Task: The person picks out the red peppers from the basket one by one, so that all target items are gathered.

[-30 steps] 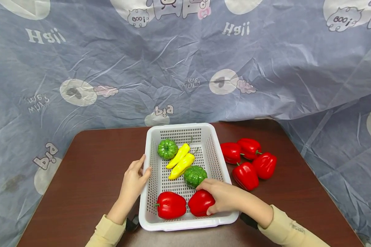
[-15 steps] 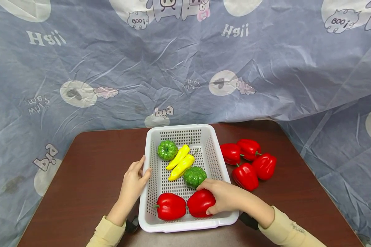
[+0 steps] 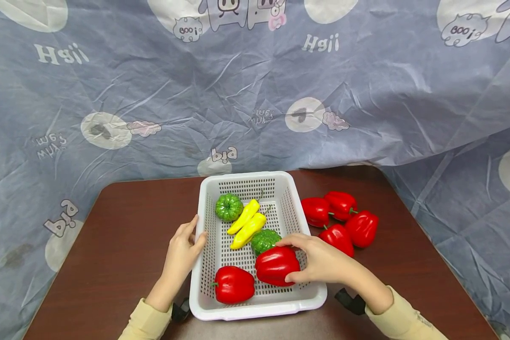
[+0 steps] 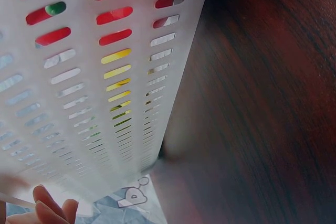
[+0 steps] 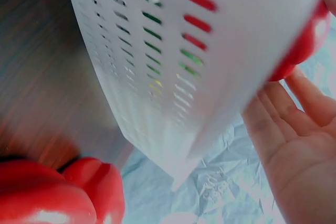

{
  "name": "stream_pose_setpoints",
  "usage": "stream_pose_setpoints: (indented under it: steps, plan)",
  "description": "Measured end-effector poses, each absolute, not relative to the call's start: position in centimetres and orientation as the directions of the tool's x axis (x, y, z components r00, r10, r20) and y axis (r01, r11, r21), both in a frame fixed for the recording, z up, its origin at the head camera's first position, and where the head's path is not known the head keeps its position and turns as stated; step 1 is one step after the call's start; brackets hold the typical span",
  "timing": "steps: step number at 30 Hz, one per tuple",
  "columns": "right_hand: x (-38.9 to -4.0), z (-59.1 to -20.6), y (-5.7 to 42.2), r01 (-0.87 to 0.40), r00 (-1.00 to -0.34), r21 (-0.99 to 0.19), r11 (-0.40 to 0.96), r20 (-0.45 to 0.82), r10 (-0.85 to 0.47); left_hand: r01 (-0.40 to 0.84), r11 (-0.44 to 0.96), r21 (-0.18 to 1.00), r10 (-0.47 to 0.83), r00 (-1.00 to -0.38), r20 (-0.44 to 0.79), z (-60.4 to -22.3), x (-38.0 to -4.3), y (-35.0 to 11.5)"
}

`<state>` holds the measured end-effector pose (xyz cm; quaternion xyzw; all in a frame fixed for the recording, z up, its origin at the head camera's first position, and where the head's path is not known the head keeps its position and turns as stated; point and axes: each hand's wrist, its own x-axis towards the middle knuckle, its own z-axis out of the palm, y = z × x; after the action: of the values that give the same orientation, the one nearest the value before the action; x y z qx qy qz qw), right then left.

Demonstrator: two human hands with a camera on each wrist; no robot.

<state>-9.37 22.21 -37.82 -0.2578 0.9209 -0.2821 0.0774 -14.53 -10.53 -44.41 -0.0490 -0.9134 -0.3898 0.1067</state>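
In the head view a white perforated basket point(image 3: 258, 312) holds a red bell pepper point(image 3: 234, 284), two yellow peppers point(image 3: 247, 231) and two ribbed green pumpkin-like vegetables point(image 3: 229, 207). My right hand point(image 3: 327, 259) grips another red bell pepper point(image 3: 277, 266) between thumb and fingers, over the basket's near right part. In the right wrist view this pepper point(image 5: 310, 43) shows at rim height. My left hand point(image 3: 183, 248) holds the basket's left rim, thumb over the edge and fingers outside. The left wrist view catches its fingertips point(image 4: 52, 205) beside the slotted wall.
Several red bell peppers point(image 3: 342, 208) lie clustered on the dark wooden table point(image 3: 131, 236), right of the basket. A grey-blue printed cloth point(image 3: 238, 94) hangs behind the table.
My right hand has raised the red bell pepper from the basket's near right corner, moving it slightly away from me. It now partly covers the nearer green vegetable. My left hand stays put.
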Motion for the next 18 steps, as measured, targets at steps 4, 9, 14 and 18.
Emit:
stream_pose_setpoints:
  steps: [4, 9, 14, 18]
  plan:
    - [-9.3, -37.3, 22.8, -0.388, -0.885, -0.609, 0.692, 0.036, -0.465, 0.174, 0.692, 0.701, 0.005, -0.972, 0.236, -44.4, -14.5, -10.5]
    - [-9.0, -36.9, 23.7, -0.335, -0.918, -0.662, 0.670, 0.069, -0.391, 0.173, 0.690, 0.703, 0.002, -0.971, 0.237, -44.5, -14.5, -10.6]
    - [-8.8, -36.8, 24.6, -0.288, -0.944, -0.709, 0.643, 0.097, -0.315, 0.176, 0.690, 0.702, 0.003, -0.971, 0.240, -44.6, -14.5, -10.6]
    - [-8.5, -36.8, 25.5, -0.262, -0.957, -0.748, 0.610, 0.121, -0.263, 0.181, 0.688, 0.703, 0.003, -0.969, 0.246, -44.6, -14.6, -10.5]
